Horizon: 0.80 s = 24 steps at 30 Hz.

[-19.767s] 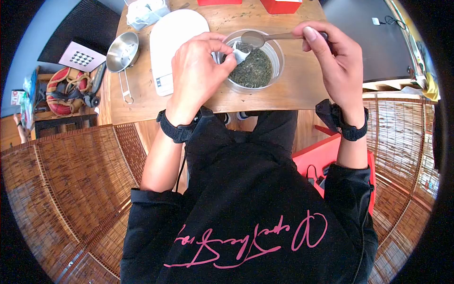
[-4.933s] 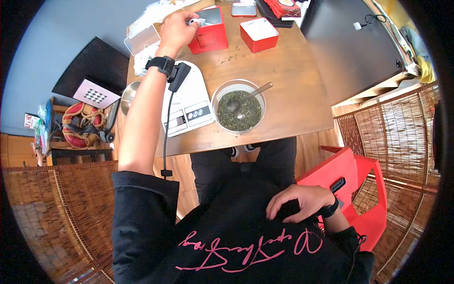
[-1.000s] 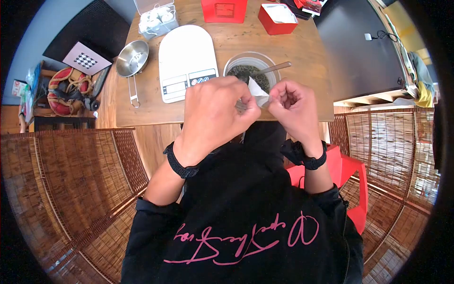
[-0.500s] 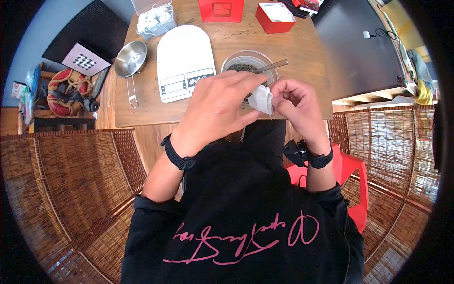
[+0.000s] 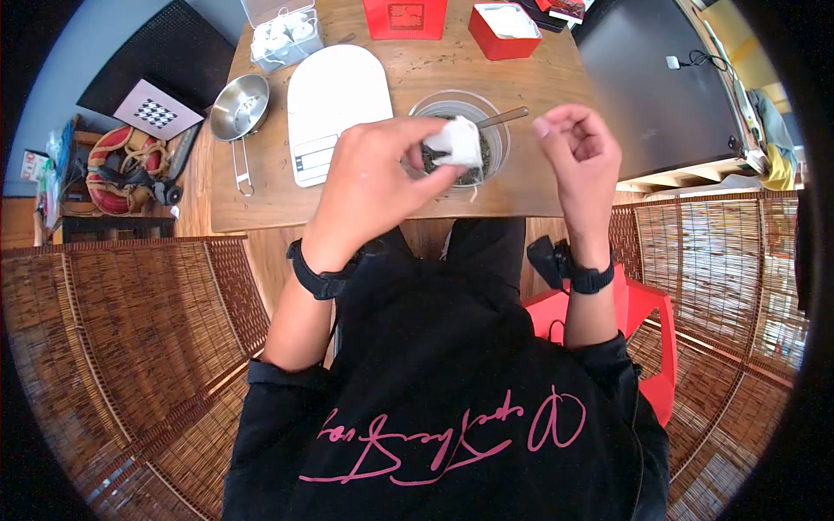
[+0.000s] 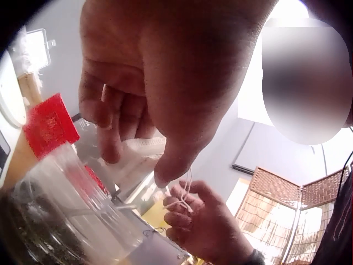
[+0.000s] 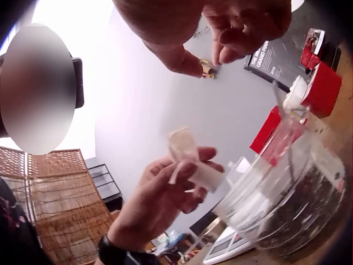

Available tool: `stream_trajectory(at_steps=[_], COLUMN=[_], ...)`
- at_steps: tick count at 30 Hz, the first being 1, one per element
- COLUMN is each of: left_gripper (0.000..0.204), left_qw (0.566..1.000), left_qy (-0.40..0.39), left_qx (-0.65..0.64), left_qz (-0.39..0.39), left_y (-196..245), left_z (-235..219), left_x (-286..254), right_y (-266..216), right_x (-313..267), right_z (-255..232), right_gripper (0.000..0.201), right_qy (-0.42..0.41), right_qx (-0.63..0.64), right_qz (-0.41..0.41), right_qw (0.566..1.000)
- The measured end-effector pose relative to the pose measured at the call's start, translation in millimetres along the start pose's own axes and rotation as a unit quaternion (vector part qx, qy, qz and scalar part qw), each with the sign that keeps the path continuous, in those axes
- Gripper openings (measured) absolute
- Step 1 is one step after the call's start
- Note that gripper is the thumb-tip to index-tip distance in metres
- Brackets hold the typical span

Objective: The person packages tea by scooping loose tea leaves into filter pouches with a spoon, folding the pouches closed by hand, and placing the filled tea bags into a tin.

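Observation:
My left hand (image 5: 373, 178) pinches a small white drawstring tea bag (image 5: 463, 143) between thumb and fingers, over the near side of a clear round tub (image 5: 499, 143). Dark dried tea leaves fill the lower part of the tub, and a spoon (image 5: 508, 115) stands in it, its handle leaning right over the rim. From the bag hangs a thin string (image 6: 185, 205), which overlaps the right hand in the left wrist view. My right hand (image 5: 584, 156) is raised to the right of the tub, fingers loosely bent, thumb apart from them, holding nothing.
Left of the tub lies a white kitchen scale (image 5: 334, 91). Beyond it are a metal pan (image 5: 243, 104) with a long handle and a clear box (image 5: 288, 54) of white bags. Two red boxes (image 5: 406, 19) stand at the back. The table's front edge (image 5: 287, 223) is close to the body.
Over the last second the right hand has let go of the bag and moved right and up. The left hand now holds the bag alone, closer over the tub.

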<state>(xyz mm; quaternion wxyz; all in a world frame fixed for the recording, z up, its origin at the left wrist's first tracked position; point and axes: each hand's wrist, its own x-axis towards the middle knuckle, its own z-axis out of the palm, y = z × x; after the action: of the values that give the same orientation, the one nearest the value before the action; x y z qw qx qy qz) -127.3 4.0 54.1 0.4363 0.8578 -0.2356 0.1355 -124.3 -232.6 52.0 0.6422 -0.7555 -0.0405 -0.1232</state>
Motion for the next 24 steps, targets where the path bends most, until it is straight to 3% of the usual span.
stream_trajectory(at_steps=[1, 4, 5, 6, 8, 13, 16, 18, 24], left_gripper=[0.042, 0.043, 0.044, 0.044, 0.044, 0.044, 0.044, 0.045, 0.045], left_qw=[0.999, 0.998, 0.998, 0.998, 0.998, 0.999, 0.999, 0.999, 0.998], left_qy=[0.007, 0.007, 0.017, 0.017, 0.006, 0.006, 0.007, 0.005, 0.0], left_qx=[-0.012, -0.034, -0.045, -0.045, -0.035, -0.034, -0.028, -0.024, -0.011], left_qz=[-0.028, -0.054, -0.043, -0.042, -0.047, -0.042, -0.035, -0.04, -0.066], left_y=[-3, -8, -13, -15, -16, -25, -28, -29, -27], left_z=[-2, -3, 0, 1, 1, 6, 6, 5, 7], left_x=[0, 3, 4, 4, 5, 7, 9, 10, 14], right_y=[8, 22, 26, 32, 39, 26, 11, -6, -47], right_x=[5, 14, 16, 17, 20, 21, 23, 23, 17], right_z=[-1, 1, -1, 0, 6, 9, 3, -9, -34], right_gripper=[0.024, 0.035, 0.039, 0.039, 0.038, 0.025, 0.024, 0.023, 0.023], right_qy=[0.061, 0.051, 0.005, 0.005, -0.081, -0.126, -0.083, 0.012, 0.067], right_qx=[0.008, -0.063, -0.083, -0.083, -0.019, -0.043, -0.074, -0.06, -0.002], right_qz=[-0.044, -0.021, 0.024, 0.024, 0.039, 0.035, -0.039, -0.08, -0.123], right_qw=[0.997, 0.996, 0.996, 0.996, 0.996, 0.991, 0.993, 0.995, 0.99])
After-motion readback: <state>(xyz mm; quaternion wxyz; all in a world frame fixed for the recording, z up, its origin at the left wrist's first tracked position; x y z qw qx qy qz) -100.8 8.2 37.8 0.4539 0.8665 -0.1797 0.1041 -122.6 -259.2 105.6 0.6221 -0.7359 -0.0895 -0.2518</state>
